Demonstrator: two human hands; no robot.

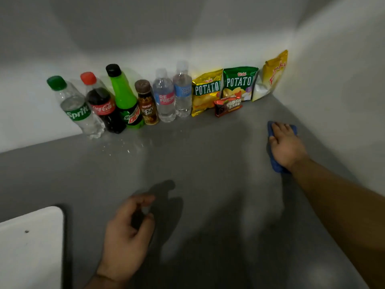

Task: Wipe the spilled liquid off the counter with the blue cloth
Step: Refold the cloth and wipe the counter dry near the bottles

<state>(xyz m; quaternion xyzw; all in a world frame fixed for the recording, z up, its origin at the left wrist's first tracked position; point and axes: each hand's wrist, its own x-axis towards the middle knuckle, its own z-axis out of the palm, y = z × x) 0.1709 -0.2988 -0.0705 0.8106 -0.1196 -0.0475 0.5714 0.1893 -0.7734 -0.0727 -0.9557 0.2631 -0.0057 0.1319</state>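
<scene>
Right hand (pixel 286 146): laid flat on the blue cloth (pixel 275 166), fingers straight and a little spread, palm bearing down. I judge the flat palm is there to give the cloth a broad wiping face.
Blue cloth: bunched under that hand on the tabletop (pixel 208 163), its edges showing past my fingertips and beside my wrist. It sits close to the side wall (pixel 333 90) on the hand's outer side.
Left hand (pixel 127 236): nearer my body, low over the tabletop, fingers loosely curled. It is blurred, and I make out nothing held in it. It seems idle and kept out of the cloth's path.
Spilled liquid (pixel 127 148): scattered drops and a thin sheen, well to the left of my right hand and beyond my left. It lies just in front of the Sprite bottle (pixel 80 109) and the Coca-Cola bottle (pixel 104 107).
Bottles and snack bags (pixel 206 90): lined up against the back wall beyond both hands, probably to keep them out of the strokes.
Step in hand: the cloth is not yet on the wet patch, so a long leftward sweep seems called for.
Risk: wiping tight against the bottles could tip one.
</scene>
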